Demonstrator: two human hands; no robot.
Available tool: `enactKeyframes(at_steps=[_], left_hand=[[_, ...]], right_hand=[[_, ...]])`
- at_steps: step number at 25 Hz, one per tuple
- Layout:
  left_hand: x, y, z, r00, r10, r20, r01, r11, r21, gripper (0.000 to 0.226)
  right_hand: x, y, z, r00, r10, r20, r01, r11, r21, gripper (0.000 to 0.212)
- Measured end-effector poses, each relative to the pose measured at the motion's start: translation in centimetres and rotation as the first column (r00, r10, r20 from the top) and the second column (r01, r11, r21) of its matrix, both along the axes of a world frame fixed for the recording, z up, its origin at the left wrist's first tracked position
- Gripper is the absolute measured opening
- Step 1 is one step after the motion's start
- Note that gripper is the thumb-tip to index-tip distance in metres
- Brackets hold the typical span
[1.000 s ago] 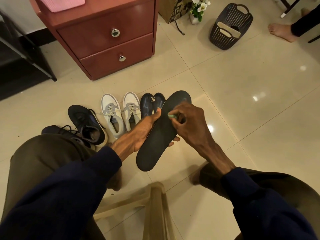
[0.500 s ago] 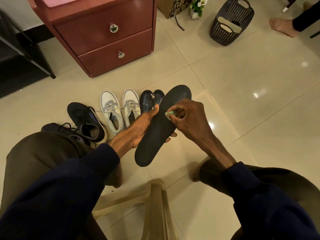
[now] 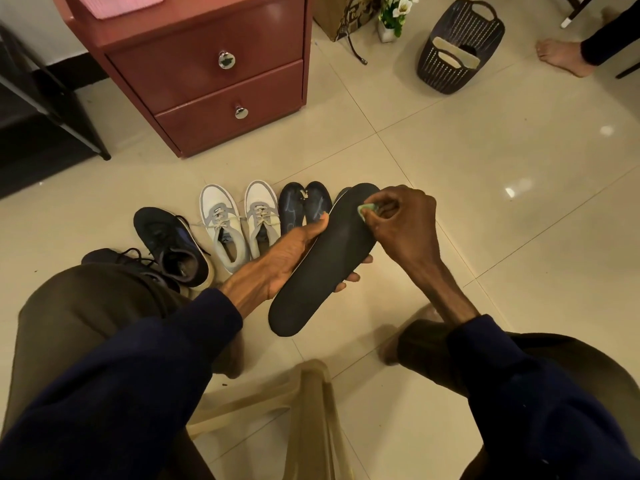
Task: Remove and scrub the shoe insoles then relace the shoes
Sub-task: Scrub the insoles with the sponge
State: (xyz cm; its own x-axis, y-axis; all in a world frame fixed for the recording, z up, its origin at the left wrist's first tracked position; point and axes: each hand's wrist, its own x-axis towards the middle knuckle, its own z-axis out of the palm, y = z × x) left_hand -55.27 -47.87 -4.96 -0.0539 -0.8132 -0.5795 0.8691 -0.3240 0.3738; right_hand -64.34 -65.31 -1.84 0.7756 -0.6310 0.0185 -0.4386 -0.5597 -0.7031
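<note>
The left hand has most of its fingers hidden beneath the insole; only fingertips peek out at its right edge. The right hand covers nearly all of a small green piece, leaving too little to tell what it is. One black shoe is half hidden behind the left knee. The top edge cuts off a pink container.
</note>
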Motion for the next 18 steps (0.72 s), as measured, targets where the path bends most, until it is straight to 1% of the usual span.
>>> enactKeyframes(at_steps=[1,2,4,5,6,9,10,11,12,13,14,15,16,18], left_hand=[[-0.1,-0.1,0.1,1.000,-0.004,0.000,0.004,1.000,0.006,0.075],[-0.2,0.0,0.1,1.000,0.007,0.005,-0.007,1.000,0.029,0.073],[-0.2,0.1,-0.1,0.998,0.047,0.034,-0.049,0.996,0.079,0.069],[-0.2,0.2,-0.1,0.998,0.054,0.039,-0.057,0.995,0.082,0.069],[-0.1,0.2,-0.1,0.998,0.051,0.034,-0.053,0.997,0.064,0.070],[0.0,0.2,0.0,1.000,0.014,0.002,-0.014,1.000,-0.003,0.075],[-0.1,0.1,0.0,1.000,0.007,0.006,-0.007,1.000,0.001,0.076],[-0.2,0.1,0.1,1.000,0.006,0.010,-0.006,1.000,0.015,0.076],[-0.2,0.0,0.0,1.000,0.018,0.022,-0.019,0.999,0.039,0.074],[-0.1,0.0,-0.1,0.998,0.040,0.038,-0.043,0.997,0.065,0.072],[0.0,0.1,-0.3,0.997,0.058,0.054,-0.061,0.995,0.076,0.070],[0.2,0.1,-0.2,0.996,0.062,0.061,-0.066,0.995,0.069,0.070],[0.3,0.1,-0.1,0.997,0.054,0.050,-0.056,0.997,0.049,0.071],[0.2,0.0,0.0,0.999,0.033,0.010,-0.034,0.999,0.020,0.073]], right_hand=[[-0.2,0.3,0.0,1.000,0.006,-0.004,-0.006,1.000,0.003,0.012],[-0.2,0.9,0.0,0.998,0.068,-0.016,-0.067,0.997,0.028,0.010],[-0.3,2.3,0.4,0.969,0.238,-0.070,-0.226,0.963,0.148,0.008],[-0.3,2.5,0.6,0.954,0.284,-0.093,-0.263,0.945,0.193,0.009],[-0.1,2.1,0.6,0.958,0.271,-0.099,-0.250,0.951,0.185,0.011],[-0.1,0.2,0.4,0.996,0.069,-0.048,-0.067,0.997,0.033,0.013],[-0.2,0.1,0.3,0.998,0.055,-0.044,-0.054,0.998,0.020,0.013],[-0.4,0.4,0.3,0.993,0.102,-0.061,-0.100,0.994,0.032,0.012],[-0.4,0.9,0.4,0.978,0.195,-0.077,-0.189,0.979,0.075,0.011],[-0.5,1.5,0.5,0.952,0.295,-0.083,-0.282,0.950,0.136,0.011],[-0.6,1.9,0.5,0.932,0.355,-0.071,-0.339,0.925,0.173,0.011],[-0.5,1.9,0.4,0.934,0.352,-0.053,-0.341,0.928,0.151,0.011],[-0.3,1.3,0.1,0.956,0.293,-0.030,-0.289,0.952,0.099,0.011],[-0.4,0.1,-0.5,0.991,0.133,0.011,-0.132,0.991,-0.009,0.009]])
